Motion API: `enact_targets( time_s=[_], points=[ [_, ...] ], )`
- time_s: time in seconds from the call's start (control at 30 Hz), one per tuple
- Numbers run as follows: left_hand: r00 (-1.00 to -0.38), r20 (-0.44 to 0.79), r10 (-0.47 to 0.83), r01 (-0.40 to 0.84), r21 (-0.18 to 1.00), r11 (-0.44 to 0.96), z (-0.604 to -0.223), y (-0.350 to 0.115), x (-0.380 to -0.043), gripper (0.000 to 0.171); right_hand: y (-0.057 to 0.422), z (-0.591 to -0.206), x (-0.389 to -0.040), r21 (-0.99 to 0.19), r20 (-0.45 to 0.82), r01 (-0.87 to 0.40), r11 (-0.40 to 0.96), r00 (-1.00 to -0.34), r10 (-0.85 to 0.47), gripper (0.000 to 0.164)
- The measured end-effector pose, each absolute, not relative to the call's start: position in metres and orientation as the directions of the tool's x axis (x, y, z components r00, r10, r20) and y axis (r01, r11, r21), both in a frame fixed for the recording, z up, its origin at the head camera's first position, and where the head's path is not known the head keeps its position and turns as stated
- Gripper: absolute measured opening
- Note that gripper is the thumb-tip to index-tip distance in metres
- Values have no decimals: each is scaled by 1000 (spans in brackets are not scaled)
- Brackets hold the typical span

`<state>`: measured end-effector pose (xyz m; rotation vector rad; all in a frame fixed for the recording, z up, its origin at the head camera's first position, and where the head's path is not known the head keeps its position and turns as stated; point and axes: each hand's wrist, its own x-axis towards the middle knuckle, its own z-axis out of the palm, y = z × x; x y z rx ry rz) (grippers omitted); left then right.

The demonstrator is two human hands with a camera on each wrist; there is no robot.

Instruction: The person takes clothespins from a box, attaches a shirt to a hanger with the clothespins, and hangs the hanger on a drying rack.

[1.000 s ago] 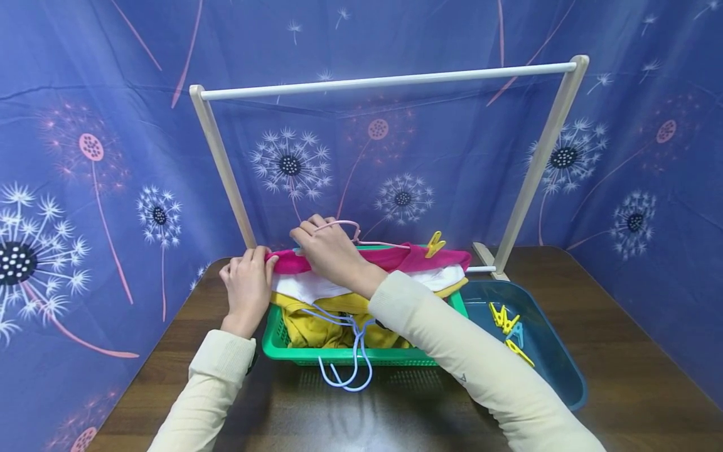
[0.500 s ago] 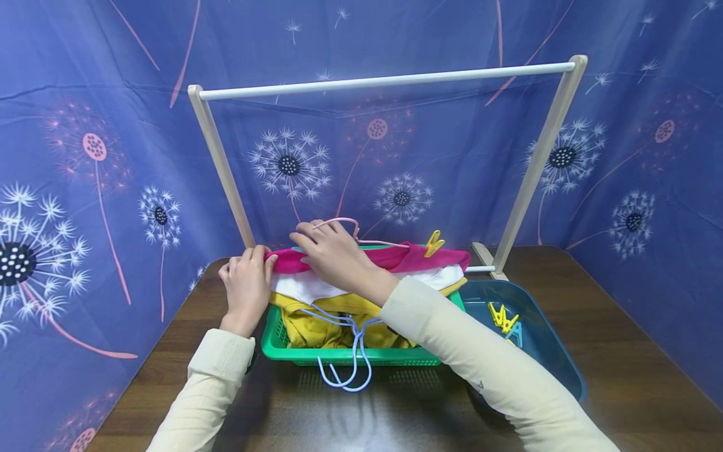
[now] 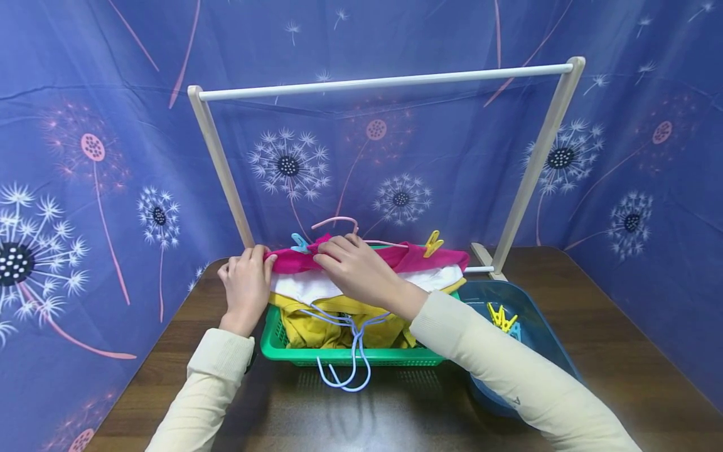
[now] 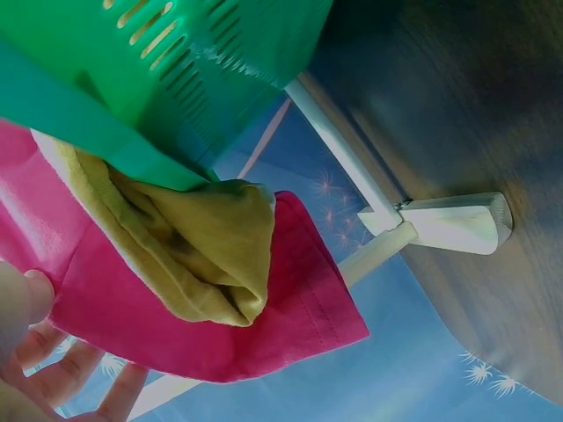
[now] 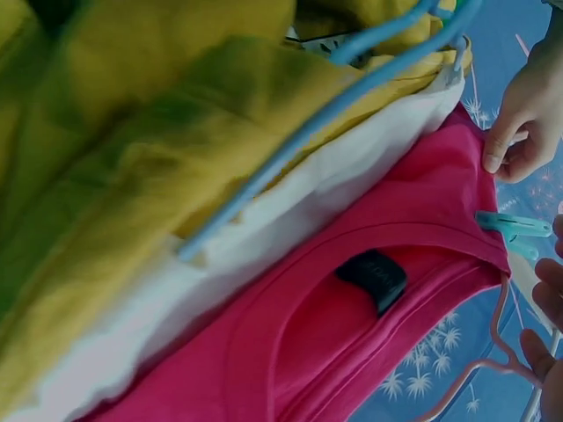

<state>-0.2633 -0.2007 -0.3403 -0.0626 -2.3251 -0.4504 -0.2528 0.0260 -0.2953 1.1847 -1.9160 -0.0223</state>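
Observation:
My left hand [image 3: 246, 285] pinches the left shoulder of a pink T-shirt [image 5: 422, 207], its thumb [image 4: 37, 294] on the cloth. A light-blue clothespin [image 3: 300, 243] is clipped on the shirt close to that hand, and a yellow clothespin [image 3: 433, 243] sits on the other shoulder. Inside the shirt is a pink hanger [image 3: 385, 243], its hook showing above the neckline. Near the neckline, beside the hanger, my right hand [image 3: 361, 270] has loosely bent fingers, apart from the blue clothespin. Under the pink shirt lie a white garment [image 3: 299, 287] and yellow clothes [image 3: 316, 329].
The clothes lie over a green basket [image 3: 277, 351], with light-blue hangers [image 3: 356, 355] hooked out over its front. Behind stands a wooden rack with a white bar [image 3: 390, 80]. At right, a dark blue tray [image 3: 480, 383] holds yellow and blue clothespins [image 3: 499, 319].
My right hand has moved right, away from the left shoulder, and has let go of the light-blue clothespin, which now shows clipped on the shirt. The left hand has stayed in place.

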Motion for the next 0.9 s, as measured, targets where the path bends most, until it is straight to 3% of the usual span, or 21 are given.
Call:
enact_targets(
  time_s=[0.27,0.63,0.9],
  points=[
    [-710,699,-86,181,299,937,-341,-201,-264,21,50,-302,-244,422,619,-755,503,-165,-767,16],
    [-715,694,-88,179,303,936,-341,-201,-264,21,91,-303,-245,332,661,-769,546,-223,-717,18],
    [-714,695,-82,184,300,936,-340,-201,-263,19,126,-303,-255,285,723,-724,629,-268,-637,28]
  ],
)
